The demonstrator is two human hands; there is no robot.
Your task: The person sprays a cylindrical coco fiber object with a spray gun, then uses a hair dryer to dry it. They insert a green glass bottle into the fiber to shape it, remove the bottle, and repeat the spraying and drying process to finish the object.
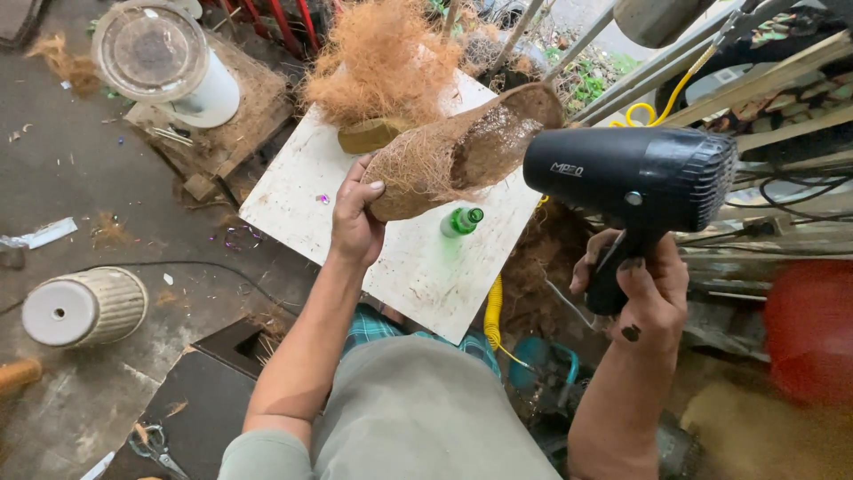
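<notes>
My left hand holds up a brown, fibrous coconut-husk shell by its lower end, tilted so its open mouth faces right. My right hand grips the handle of a black hair dryer, whose nozzle points left at the husk's opening, close to it. Both are held above a white board that serves as a work surface. A small green bottle stands on the board just under the husk. A heap of loose coconut fibre lies at the board's far end.
A white fan-like appliance rests on a mat at the upper left. A ribbed white pot lies on the concrete floor at left. Scissors lie on a dark board at the bottom left. A yellow coiled cord hangs by the board; wooden slats and a red object stand at right.
</notes>
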